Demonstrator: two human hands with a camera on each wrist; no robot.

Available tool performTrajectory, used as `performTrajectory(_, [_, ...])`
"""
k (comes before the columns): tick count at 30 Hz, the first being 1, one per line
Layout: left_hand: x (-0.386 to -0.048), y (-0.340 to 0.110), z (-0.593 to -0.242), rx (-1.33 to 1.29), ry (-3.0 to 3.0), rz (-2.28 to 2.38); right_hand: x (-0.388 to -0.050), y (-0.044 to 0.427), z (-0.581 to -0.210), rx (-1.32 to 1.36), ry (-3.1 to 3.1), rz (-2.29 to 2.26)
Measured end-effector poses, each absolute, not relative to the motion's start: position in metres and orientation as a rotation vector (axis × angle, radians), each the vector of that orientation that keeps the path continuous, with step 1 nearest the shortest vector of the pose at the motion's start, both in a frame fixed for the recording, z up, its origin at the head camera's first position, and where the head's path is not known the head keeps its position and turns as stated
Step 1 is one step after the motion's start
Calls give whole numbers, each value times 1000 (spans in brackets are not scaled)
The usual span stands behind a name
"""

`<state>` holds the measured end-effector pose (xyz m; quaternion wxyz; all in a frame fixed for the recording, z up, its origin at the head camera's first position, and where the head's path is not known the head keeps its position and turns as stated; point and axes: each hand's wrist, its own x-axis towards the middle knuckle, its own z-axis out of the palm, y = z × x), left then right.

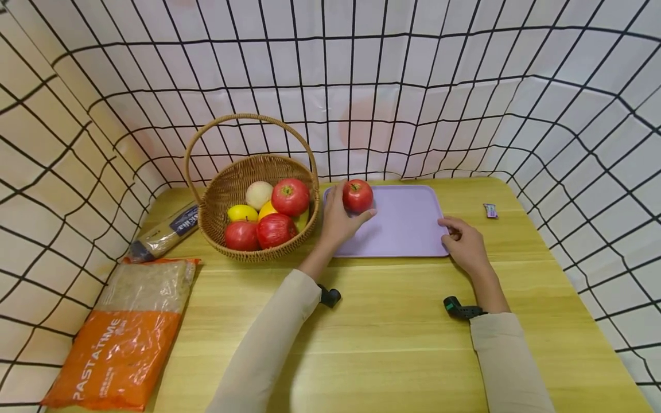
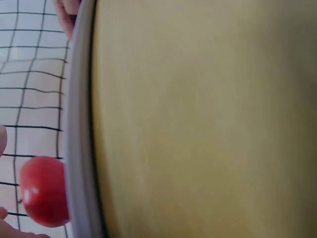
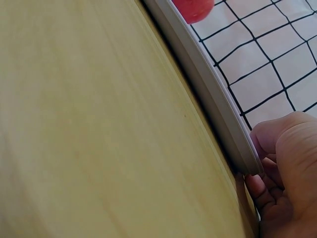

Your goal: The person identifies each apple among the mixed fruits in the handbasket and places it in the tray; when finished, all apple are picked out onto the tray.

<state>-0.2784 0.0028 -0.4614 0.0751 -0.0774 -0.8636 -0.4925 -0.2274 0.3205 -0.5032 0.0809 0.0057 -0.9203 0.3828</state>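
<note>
A red apple (image 1: 358, 195) rests on the left part of a lilac tray (image 1: 405, 223). My left hand (image 1: 341, 218) is beside the apple, fingers along its left side and thumb spread in front. In the left wrist view, a gap shows between the thumb and the apple (image 2: 45, 192). At the tray's right edge, my right hand (image 1: 466, 244) pinches the rim, the thumb above and curled fingers at the corner, as the right wrist view shows. Left of the tray stands a wicker basket (image 1: 227, 172) holding several fruits, among them red apples (image 1: 291, 197) and a yellow lemon (image 1: 242, 213).
An orange pasta bag (image 1: 124, 344) lies at the table's left edge. Behind it is a clear package with a dark label (image 1: 184, 221), partly hidden by the basket. A small wrapped sweet (image 1: 490, 211) lies right of the tray. Grid-patterned cloth (image 1: 372, 86) surrounds the table.
</note>
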Motion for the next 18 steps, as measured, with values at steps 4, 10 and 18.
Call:
performTrajectory(4, [-269,-1,-452,-261,-2597,-1464,-227,321,-504,14,-2750,1146])
performTrajectory(10, [-251,-10,-428,-339,-2630,-1421,-228,319,-503,12,-2742,1159])
performTrajectory(18, [-229,-29,-401,-508,-2452,-1556,-227,320,-502,20,-2752,1157])
